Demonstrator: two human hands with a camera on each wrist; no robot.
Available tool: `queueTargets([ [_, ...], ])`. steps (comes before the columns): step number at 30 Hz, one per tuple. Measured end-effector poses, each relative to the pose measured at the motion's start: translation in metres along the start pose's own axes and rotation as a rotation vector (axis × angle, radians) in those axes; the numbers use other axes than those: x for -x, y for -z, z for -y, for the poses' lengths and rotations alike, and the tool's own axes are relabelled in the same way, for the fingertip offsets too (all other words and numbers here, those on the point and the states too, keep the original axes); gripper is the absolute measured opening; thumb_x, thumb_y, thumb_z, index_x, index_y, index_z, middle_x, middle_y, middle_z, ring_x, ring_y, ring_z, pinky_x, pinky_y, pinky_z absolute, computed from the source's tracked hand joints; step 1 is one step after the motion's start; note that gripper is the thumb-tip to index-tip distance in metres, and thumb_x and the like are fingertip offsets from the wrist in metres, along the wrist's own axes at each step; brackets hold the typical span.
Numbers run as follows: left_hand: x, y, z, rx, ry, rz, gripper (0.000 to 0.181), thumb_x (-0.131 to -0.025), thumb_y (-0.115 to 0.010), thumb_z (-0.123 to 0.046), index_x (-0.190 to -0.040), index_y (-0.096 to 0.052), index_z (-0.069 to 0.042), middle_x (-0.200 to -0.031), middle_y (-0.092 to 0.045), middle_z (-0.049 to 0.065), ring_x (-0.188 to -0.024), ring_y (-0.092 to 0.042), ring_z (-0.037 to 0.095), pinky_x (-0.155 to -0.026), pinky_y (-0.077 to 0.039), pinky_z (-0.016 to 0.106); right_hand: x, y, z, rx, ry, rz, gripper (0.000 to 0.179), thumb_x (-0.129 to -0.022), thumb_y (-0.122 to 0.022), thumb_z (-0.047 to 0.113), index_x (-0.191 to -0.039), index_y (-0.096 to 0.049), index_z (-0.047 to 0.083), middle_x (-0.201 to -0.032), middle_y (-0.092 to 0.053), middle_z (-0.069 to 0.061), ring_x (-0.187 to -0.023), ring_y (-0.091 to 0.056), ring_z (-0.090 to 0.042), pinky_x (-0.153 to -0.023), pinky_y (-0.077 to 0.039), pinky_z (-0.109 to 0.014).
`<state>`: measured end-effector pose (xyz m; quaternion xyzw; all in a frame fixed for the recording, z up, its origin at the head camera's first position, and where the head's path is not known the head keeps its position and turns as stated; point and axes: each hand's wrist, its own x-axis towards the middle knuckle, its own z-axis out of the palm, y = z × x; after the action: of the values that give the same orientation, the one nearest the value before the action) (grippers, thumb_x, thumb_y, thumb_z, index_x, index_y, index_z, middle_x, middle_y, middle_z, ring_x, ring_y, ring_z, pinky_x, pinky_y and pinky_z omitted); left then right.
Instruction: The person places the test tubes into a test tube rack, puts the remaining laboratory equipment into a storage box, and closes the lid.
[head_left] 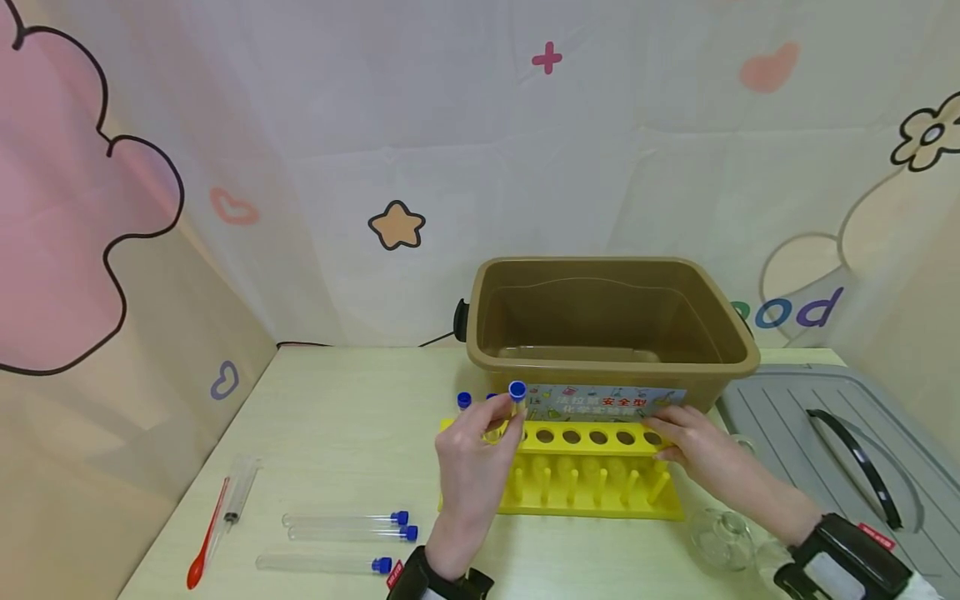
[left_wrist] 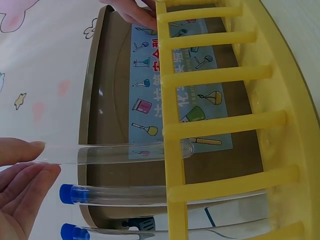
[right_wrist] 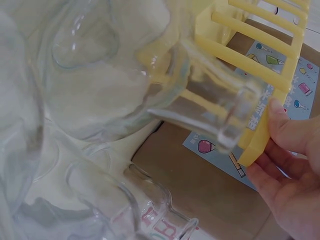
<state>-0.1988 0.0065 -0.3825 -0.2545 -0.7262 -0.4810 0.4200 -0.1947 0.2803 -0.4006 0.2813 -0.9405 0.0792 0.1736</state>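
Note:
Between thumb and fingers my left hand [head_left: 471, 467] pinches a clear test tube [left_wrist: 120, 154] near its blue-capped top. Its rounded lower end pokes just through the top plate of a yellow test tube rack [head_left: 585, 506], as the left wrist view shows. Beside it, two blue-capped tubes [left_wrist: 122, 195] stand in the rack. At the rack's right end, my right hand [head_left: 701, 437] grips the top plate with thumb and fingers. Clear glass flasks [head_left: 722, 540] stand close by that hand, filling much of the right wrist view.
Behind the rack is a brown plastic bin [head_left: 611, 367] with a printed label. A grey lid [head_left: 795, 433] with a black handle lies to the right. Three capped tubes [head_left: 322, 564], a syringe [head_left: 242, 492] and a red dropper [head_left: 202, 554] lie on the left.

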Motion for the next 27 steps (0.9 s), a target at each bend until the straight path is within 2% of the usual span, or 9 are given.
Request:
queueTargets([
  [6, 0.002, -0.004, 0.001, -0.04, 0.03, 0.031, 0.019, -0.069, -0.076, 0.002, -0.086, -0.069, 0.001, -0.077, -0.065, 0.006, -0.068, -0.062, 0.014, -0.062, -0.049, 0.02, 0.0, -0.001, 0.0, 0.003, 0.001, -0.005, 0.036, -0.064, -0.077, 0.001, -0.097, -0.065, -0.005, -0.095, -0.056, -0.016, -0.084, -0.053, -0.03, -0.069, -0.049, -0.037],
  [15, 0.005, -0.008, 0.006, -0.095, 0.026, 0.05, 0.016, -0.069, -0.077, 0.0, -0.082, -0.069, 0.002, -0.075, -0.065, 0.007, -0.063, -0.061, 0.014, -0.059, -0.048, 0.018, 0.001, -0.002, 0.0, -0.009, 0.004, -0.01, 0.037, -0.064, -0.077, -0.001, -0.098, -0.065, -0.006, -0.094, -0.056, -0.015, -0.083, -0.053, -0.029, -0.068, -0.049, -0.037],
  [23, 0.006, -0.011, 0.008, -0.133, 0.122, 0.101, 0.016, -0.07, -0.076, -0.001, -0.085, -0.069, 0.001, -0.077, -0.066, 0.007, -0.065, -0.061, 0.015, -0.06, -0.049, 0.02, 0.002, -0.001, 0.001, 0.001, 0.005, -0.021, 0.037, -0.064, -0.077, -0.001, -0.098, -0.065, -0.006, -0.094, -0.056, -0.015, -0.081, -0.052, -0.028, -0.067, -0.049, -0.036],
  [27, 0.007, -0.014, 0.012, -0.146, 0.144, 0.113, 0.016, -0.071, -0.075, 0.0, -0.084, -0.069, 0.002, -0.077, -0.066, 0.008, -0.065, -0.062, 0.016, -0.06, -0.049, 0.02, 0.001, -0.002, 0.001, 0.003, 0.007, -0.02, 0.037, -0.064, -0.077, 0.0, -0.098, -0.065, -0.006, -0.094, -0.056, -0.014, -0.082, -0.052, -0.027, -0.068, -0.049, -0.035],
])
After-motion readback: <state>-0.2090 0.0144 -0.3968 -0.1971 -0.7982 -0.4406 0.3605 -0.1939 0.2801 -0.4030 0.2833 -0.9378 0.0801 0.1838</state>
